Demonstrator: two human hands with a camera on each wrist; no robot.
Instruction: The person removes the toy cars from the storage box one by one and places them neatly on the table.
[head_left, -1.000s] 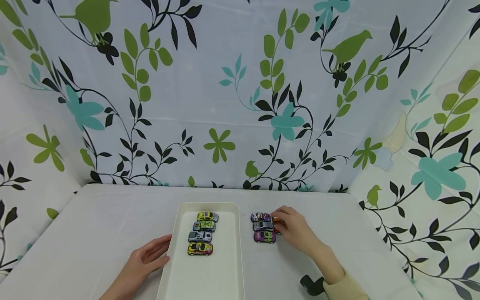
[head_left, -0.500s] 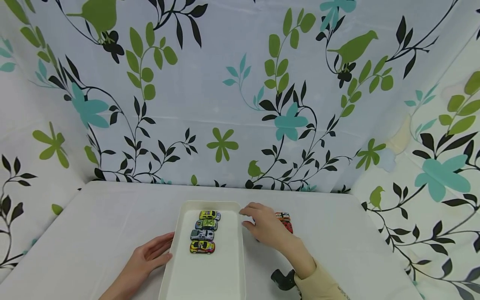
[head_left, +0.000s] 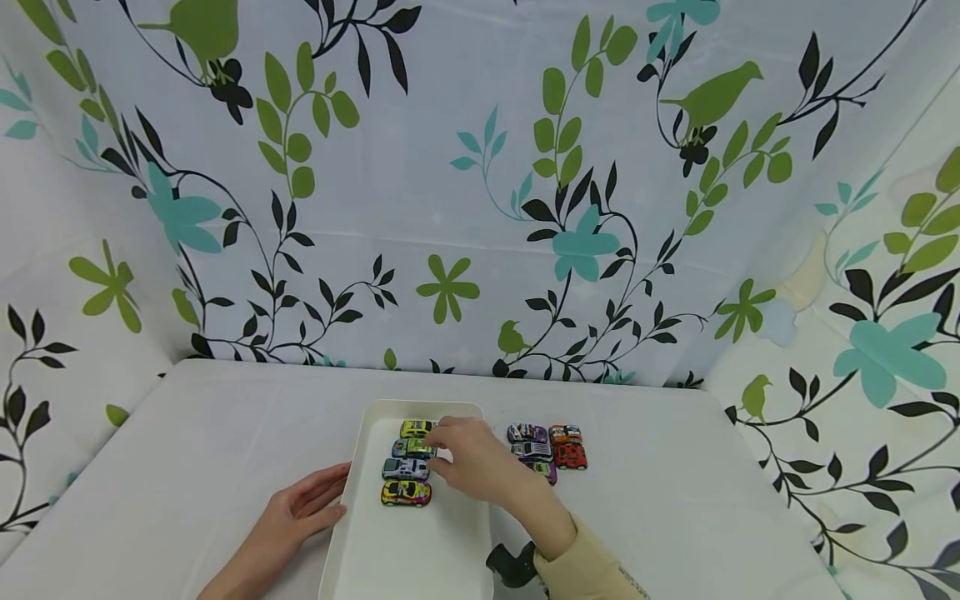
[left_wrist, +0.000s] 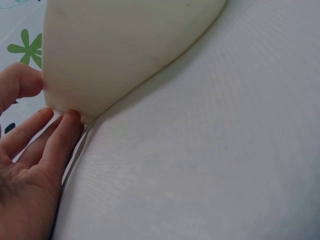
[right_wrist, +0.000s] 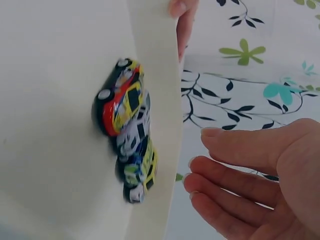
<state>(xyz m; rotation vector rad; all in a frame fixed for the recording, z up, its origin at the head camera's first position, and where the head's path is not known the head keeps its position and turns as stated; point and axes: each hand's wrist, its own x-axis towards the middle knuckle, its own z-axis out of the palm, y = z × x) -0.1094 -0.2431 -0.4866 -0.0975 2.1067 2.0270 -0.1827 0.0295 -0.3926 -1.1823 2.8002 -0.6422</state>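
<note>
A white tray (head_left: 420, 550) lies on the table and holds a column of several toy cars (head_left: 407, 461). My right hand (head_left: 472, 462) hovers over the tray's right half, just beside that column. In the right wrist view this hand (right_wrist: 250, 180) has relaxed, slightly bent fingers and holds nothing, with the cars (right_wrist: 125, 130) close by on the tray (right_wrist: 50, 75). My left hand (head_left: 300, 512) rests flat on the table against the tray's left wall. In the left wrist view its fingertips (left_wrist: 65, 125) touch the tray (left_wrist: 125, 50).
Several more toy cars (head_left: 546, 452) stand in a cluster on the white table (head_left: 675, 500) right of the tray. A floral curtain (head_left: 480, 183) closes off the back and both sides. A black wrist device (head_left: 513, 567) shows near the bottom edge.
My right hand has moved left from the cluster of cars on the table to above the tray, taking no car with it. The left hand has stayed at the tray.
</note>
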